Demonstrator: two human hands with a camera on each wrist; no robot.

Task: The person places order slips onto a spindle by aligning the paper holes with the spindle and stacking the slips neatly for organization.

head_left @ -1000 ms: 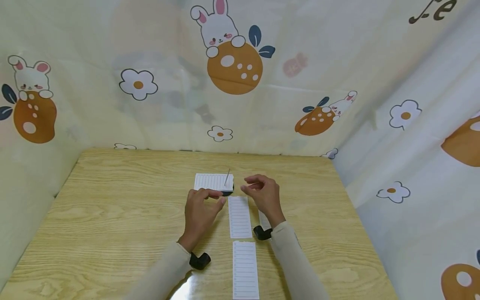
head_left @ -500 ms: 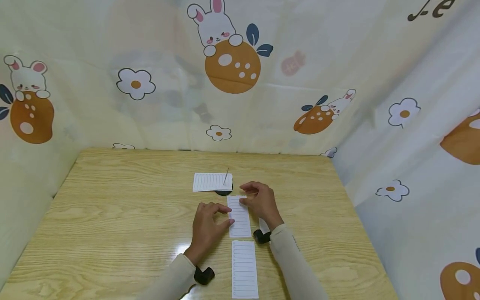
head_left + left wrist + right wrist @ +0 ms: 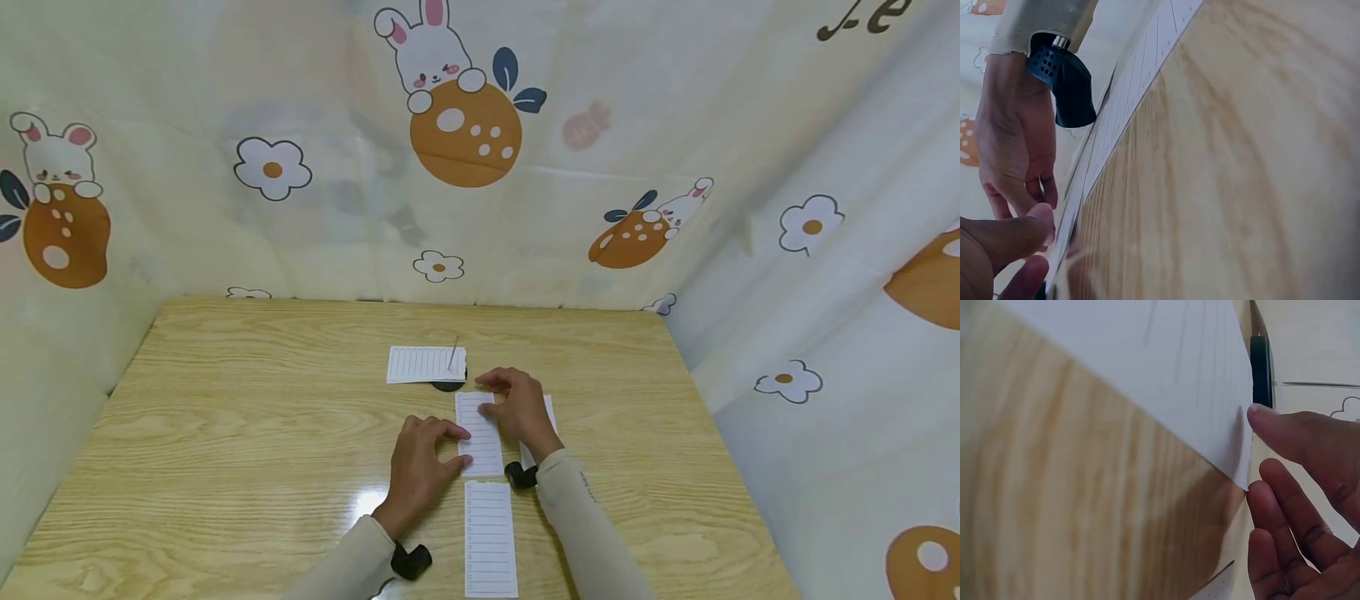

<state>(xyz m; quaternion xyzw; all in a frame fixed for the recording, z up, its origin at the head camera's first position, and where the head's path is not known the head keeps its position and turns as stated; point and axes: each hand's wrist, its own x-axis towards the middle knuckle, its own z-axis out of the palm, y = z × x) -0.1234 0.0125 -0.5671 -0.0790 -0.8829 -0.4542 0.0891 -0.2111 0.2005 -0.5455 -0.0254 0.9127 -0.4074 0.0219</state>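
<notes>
A lined white paper slip [image 3: 480,454] lies on the table between my two hands. My left hand [image 3: 420,471] is at its left edge, thumb and forefinger apart, fingertips overlapping the slip in the head view. My right hand [image 3: 519,408] is at its far right corner, the thumb over the paper. In the right wrist view the thumb and bent fingers [image 3: 1291,519] stand apart close to the slip's edge. Beyond them, a bill spike [image 3: 453,354] with a round dark base carries another lined slip [image 3: 420,364], its thin needle rising through the paper.
A further lined slip [image 3: 490,537] lies nearer the front, in line with the middle one. Another white slip [image 3: 550,410] sits partly hidden under my right wrist. A printed curtain [image 3: 337,208] borders the wooden table [image 3: 247,433] at the back and sides.
My left hand has drawn back from beside the spike to the middle slip's left edge. The right hand has come slightly nearer, onto that slip's far right corner. The spike's slip is unmoved.
</notes>
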